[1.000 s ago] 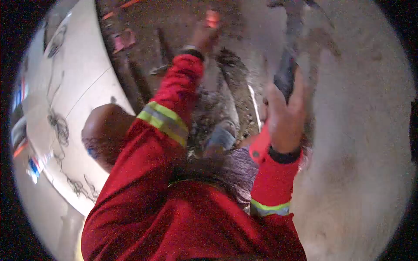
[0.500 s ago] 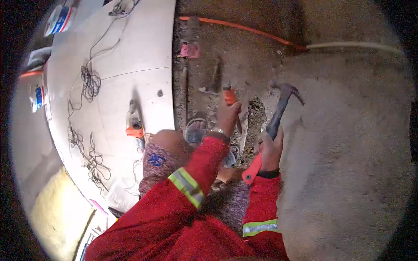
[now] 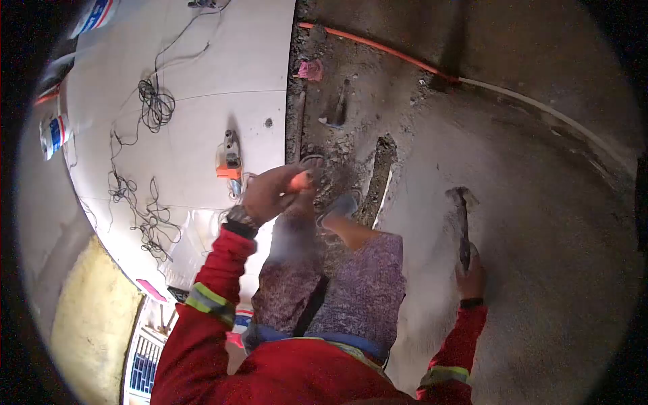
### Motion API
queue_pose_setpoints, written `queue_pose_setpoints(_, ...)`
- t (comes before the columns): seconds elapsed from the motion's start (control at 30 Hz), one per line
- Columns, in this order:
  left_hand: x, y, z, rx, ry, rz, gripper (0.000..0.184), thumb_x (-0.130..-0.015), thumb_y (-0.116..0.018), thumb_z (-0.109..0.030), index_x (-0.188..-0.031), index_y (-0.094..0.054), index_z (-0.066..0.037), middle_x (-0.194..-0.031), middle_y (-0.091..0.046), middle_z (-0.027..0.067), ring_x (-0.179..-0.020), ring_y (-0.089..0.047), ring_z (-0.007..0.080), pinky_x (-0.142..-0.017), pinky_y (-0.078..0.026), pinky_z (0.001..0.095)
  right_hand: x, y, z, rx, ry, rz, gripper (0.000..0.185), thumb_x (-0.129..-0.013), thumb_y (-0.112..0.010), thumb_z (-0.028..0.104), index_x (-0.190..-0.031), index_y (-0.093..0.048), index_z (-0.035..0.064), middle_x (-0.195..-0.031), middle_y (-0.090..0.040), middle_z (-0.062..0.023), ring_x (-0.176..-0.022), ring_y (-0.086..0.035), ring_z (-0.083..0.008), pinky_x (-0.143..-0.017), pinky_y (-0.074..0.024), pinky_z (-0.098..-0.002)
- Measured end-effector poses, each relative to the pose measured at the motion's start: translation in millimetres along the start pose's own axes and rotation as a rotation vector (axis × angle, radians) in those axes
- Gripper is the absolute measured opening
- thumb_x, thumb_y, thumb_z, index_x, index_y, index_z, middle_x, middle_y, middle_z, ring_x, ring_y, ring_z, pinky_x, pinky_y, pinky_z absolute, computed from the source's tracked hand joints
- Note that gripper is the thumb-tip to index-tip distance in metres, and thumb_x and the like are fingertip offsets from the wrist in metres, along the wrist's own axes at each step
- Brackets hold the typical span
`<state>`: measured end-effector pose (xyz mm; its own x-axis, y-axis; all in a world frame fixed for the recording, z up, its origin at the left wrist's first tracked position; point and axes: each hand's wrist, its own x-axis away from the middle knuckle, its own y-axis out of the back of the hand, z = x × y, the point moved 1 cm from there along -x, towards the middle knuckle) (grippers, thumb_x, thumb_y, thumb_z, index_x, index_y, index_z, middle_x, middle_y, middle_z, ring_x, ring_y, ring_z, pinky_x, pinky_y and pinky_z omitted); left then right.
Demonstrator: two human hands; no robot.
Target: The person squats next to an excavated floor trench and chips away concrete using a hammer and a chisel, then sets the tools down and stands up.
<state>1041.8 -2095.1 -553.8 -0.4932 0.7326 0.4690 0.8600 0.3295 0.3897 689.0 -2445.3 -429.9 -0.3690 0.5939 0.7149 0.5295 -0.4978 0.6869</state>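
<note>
My left hand (image 3: 268,194) is raised over my left knee, its fingers wrapped round an orange-handled tool (image 3: 301,181); the rest of that tool is blurred. On the right, my right hand (image 3: 470,275) grips the lower handle of a claw hammer (image 3: 463,226). The hammer's head points away from me, over the grey floor (image 3: 540,290); whether it touches the floor I cannot tell. Between the hands and further forward, a narrow rough groove (image 3: 381,172) is cut in the floor, beside my sandalled feet.
Tangled black cable (image 3: 156,106) and an orange and grey power tool (image 3: 229,160) lie on the white sheet (image 3: 202,67) at left. An orange conduit (image 3: 378,46) crosses the top. A pink object (image 3: 310,69) and loose rubble are near the sheet's edge.
My left hand has drawn back toward my body and left with the orange-handled tool. My right hand has moved right and back with the hammer, away from the groove. The view has shifted.
</note>
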Motion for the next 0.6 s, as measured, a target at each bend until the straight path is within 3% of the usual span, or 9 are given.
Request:
queue_pose_setpoints(0.07,26.6,30.1,4.8,-0.206,0.114,0.123,0.031,-0.077,-0.065,-0.016,-0.107,-0.059,-0.008,-0.095,-0.065,0.013,-0.088,-0.062,0.0324,-0.076,-0.051,0.0398,6.0,5.6,2.8,-0.062,0.111,-0.125,0.061,-0.078,-0.065,0.019,-0.134,-0.042,0.0132,-0.102,-0.064,-0.0201,-0.09,-0.062,-0.0385,-0.079,-0.0501,-0.0472)
queue_pose_setpoints(0.17,59.1,60.6,17.2,-0.485,0.203,0.245,0.023,-0.079,-0.063,-0.019,-0.1,-0.059,-0.009,-0.09,-0.065,0.0116,-0.083,-0.063,0.0317,-0.072,-0.051,0.041,-8.8,27.6,19.9,0.084,-0.104,0.294,0.06,-0.088,-0.054,0.032,-0.142,-0.031,0.0198,-0.116,-0.06,-0.0194,-0.097,-0.06,-0.0404,-0.083,-0.0475,-0.0519)
queue_pose_setpoints(0.33,55.3,107.7,-7.7,-0.461,0.344,0.273,0.022,-0.081,-0.064,-0.022,-0.097,-0.059,-0.009,-0.088,-0.065,0.0119,-0.079,-0.063,0.0313,-0.069,-0.05,0.0412,-3.9,2.8,-5.7,-0.089,0.098,0.034,0.058,-0.087,-0.054,0.033,-0.139,-0.034,0.018,-0.099,-0.064,-0.0213,-0.082,-0.062,-0.0424,-0.072,-0.0497,-0.0514)
queue_pose_setpoints(0.37,44.0,115.6,-14.8,-0.437,0.319,0.225,0.023,-0.08,-0.065,-0.023,-0.097,-0.059,-0.009,-0.087,-0.065,0.0119,-0.079,-0.063,0.0312,-0.069,-0.05,0.0408,-4.3,6.8,-1.1,-0.119,0.141,-0.031,0.058,-0.087,-0.054,0.033,-0.139,-0.035,0.0175,-0.095,-0.065,-0.0214,-0.079,-0.062,-0.0426,-0.071,-0.0497,-0.0513)
queue_pose_setpoints(0.47,7.0,133.0,-41.8,-0.347,0.231,0.085,0.031,-0.076,-0.07,-0.024,-0.101,-0.059,-0.009,-0.088,-0.064,0.0116,-0.081,-0.063,0.0305,-0.069,-0.05,0.038,-15.4,29.7,14.6,-0.008,-0.076,0.26,0.056,-0.086,-0.056,0.03,-0.136,-0.039,0.0144,-0.093,-0.064,-0.0218,-0.077,-0.062,-0.0416,-0.069,-0.05,-0.0493)
queue_pose_setpoints(0.57,-57.4,145.2,-52.9,-0.322,0.136,0.063,0.032,-0.075,-0.07,-0.022,-0.102,-0.059,-0.009,-0.091,-0.064,0.0111,-0.084,-0.062,0.0307,-0.072,-0.05,0.0385,-19.4,20.8,12.3,-0.213,-0.091,0.16,0.054,-0.084,-0.059,0.027,-0.134,-0.042,0.0114,-0.092,-0.064,-0.0217,-0.078,-0.062,-0.0396,-0.068,-0.0502,-0.0476)
queue_pose_setpoints(0.6,-82.7,147.6,-51.7,-0.36,0.061,0.082,0.03,-0.074,-0.068,-0.018,-0.101,-0.059,-0.009,-0.091,-0.062,0.0099,-0.086,-0.06,0.0316,-0.075,-0.049,0.0407,-22.3,-15.5,-17.6,0.088,0.067,0.044,0.05,-0.086,-0.058,0.023,-0.132,-0.044,0.0108,-0.097,-0.063,-0.0208,-0.083,-0.062,-0.0377,-0.071,-0.0502,-0.0457)
